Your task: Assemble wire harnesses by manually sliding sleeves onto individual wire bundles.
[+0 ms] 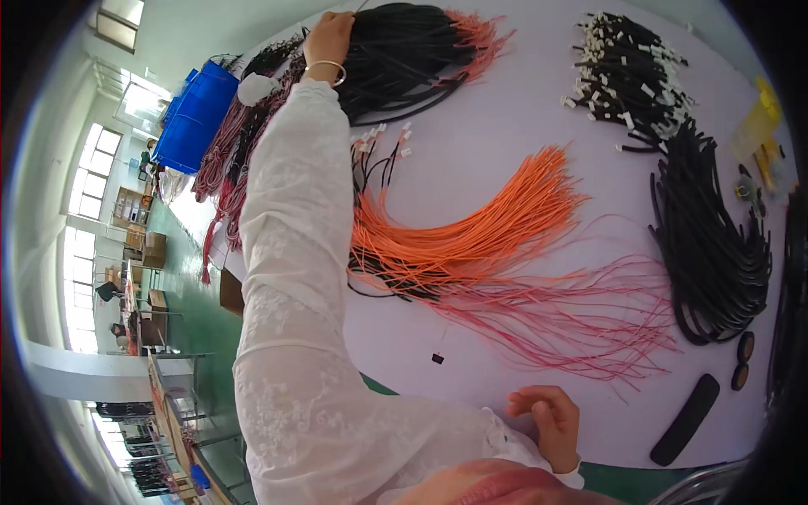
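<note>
My left hand [330,38], with a bangle at the wrist, reaches to the far end of the table. Its fingers pinch a thin dark cable at the left end of a thick bundle of black cables [404,46] with pinkish-red wire ends. My right hand [547,421] is near the front edge, fingers loosely bent and apart, holding nothing. Between the hands lies a sheaf of orange wires [488,219] with white connectors [406,143] at one end. Pink wires [572,320] fan out beside it, and a small black piece [438,358] lies nearer me.
At right lie black cables with white connectors [631,76], a bent bundle of black tubes [711,236], a black strip [686,419] and a yellow container [757,118]. A blue bin [196,118] and dark red wire coils [223,160] are at left.
</note>
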### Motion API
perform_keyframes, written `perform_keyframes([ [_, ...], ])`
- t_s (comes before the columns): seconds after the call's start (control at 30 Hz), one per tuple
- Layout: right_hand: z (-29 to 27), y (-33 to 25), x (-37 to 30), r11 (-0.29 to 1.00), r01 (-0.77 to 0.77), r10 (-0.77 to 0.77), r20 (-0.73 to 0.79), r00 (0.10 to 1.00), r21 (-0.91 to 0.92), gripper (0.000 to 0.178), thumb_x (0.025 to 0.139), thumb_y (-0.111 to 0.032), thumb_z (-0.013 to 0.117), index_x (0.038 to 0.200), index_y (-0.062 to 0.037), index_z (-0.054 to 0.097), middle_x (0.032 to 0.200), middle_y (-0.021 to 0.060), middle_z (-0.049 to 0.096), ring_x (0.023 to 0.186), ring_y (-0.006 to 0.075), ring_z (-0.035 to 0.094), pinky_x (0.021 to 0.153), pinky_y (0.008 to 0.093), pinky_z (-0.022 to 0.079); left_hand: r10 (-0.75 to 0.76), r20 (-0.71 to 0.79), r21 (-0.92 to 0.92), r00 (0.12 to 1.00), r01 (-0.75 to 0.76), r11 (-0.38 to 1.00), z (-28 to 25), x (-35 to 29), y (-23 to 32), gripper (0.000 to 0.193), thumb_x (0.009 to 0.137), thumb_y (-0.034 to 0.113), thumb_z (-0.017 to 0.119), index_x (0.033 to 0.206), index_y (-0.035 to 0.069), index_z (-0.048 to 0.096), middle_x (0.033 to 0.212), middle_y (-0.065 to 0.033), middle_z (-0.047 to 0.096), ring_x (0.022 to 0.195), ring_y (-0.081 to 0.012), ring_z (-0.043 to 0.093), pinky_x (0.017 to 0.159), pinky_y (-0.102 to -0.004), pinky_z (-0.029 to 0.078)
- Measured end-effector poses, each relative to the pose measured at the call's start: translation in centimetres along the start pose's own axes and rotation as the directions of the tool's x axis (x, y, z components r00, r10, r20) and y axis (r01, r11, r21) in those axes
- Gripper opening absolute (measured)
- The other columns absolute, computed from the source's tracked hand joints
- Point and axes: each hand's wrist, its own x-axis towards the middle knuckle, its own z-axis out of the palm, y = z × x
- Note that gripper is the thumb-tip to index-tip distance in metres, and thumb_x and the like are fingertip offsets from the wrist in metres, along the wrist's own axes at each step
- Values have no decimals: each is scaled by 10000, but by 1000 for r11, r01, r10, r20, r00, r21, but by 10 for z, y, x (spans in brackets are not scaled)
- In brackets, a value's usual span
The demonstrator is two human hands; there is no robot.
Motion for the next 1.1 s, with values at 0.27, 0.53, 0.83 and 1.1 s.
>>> perform_keyframes([
  [0.27,2,9,8,979,101,-124,-124,984,-177,327,1049,-258,543,1145,43,629,1021,126,694,878,184,648,839,327,518,93,350,-544,932,121,830,-90,-67,7,230,980,163,601,1172,68,686,1079,-124,715,1013,-361,659,838,-421,541],
  [0.53,11,18,12,943,215,-246,-99,964,-255,300,1067,-222,499,1207,13,619,1063,93,677,894,147,628,845,290,495,326,546,-343,772,-149,927,-220,-237,61,448,894,-20,569,1293,176,624,1320,-29,632,1025,-313,687,841,-427,573],
  [0.83,11,38,9,938,321,-342,-210,916,-128,257,1068,-174,521,1209,8,637,1054,86,691,874,122,629,837,269,507,389,444,-236,807,-314,920,-189,-194,53,199,924,155,617,1104,168,702,1065,-39,703,912,-279,687,799,-418,551],
  [1.1,88,65,-1,959,188,-155,162,975,-211,382,1086,-318,492,1244,-3,638,1091,93,708,931,153,669,890,304,528,290,149,-64,945,-283,957,-361,-219,111,96,908,122,646,1001,144,636,862,-41,632,691,-253,660,563,-389,511],
])
